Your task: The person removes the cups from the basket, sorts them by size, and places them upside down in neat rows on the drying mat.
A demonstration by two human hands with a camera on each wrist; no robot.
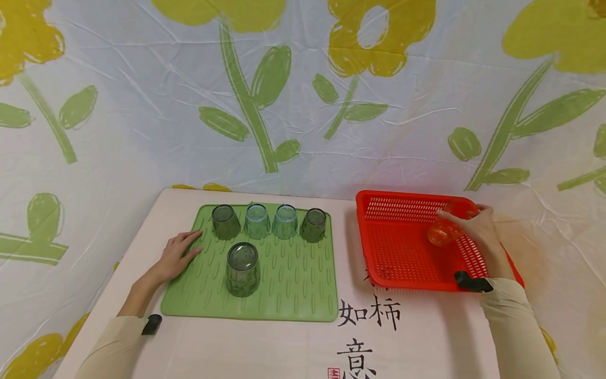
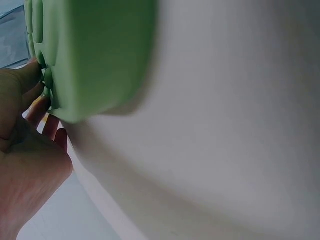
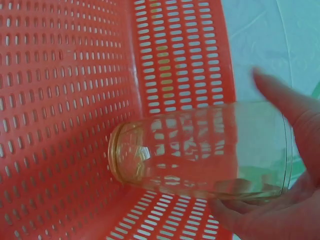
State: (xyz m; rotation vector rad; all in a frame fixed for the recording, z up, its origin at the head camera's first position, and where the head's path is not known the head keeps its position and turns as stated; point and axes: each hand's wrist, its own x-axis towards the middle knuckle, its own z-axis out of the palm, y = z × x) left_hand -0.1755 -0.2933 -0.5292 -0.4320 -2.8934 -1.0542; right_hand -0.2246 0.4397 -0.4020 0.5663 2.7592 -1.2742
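Note:
In the red basket point(image 1: 402, 252), an amber-tinted glass point(image 3: 185, 155) lies tilted toward a side wall. My right hand point(image 1: 480, 229) reaches over that wall around the glass's wide end. The right wrist view has its fingers touching under the glass and the thumb point(image 3: 285, 95) stretched out, blurred and apart from it. My left hand point(image 1: 175, 258) rests with extended fingers on the left edge of a green drying mat point(image 1: 293, 295). Upside down near the mat's middle stands a tall grey glass point(image 1: 243, 271).
Several shorter glasses line the mat's back edge, among them a grey one point(image 1: 225, 221), a bluish one point(image 1: 257, 221) and another grey one point(image 1: 313, 225). Behind the table point(image 1: 265, 347) hangs a flowered cloth point(image 1: 303, 105). The basket stands right of the mat.

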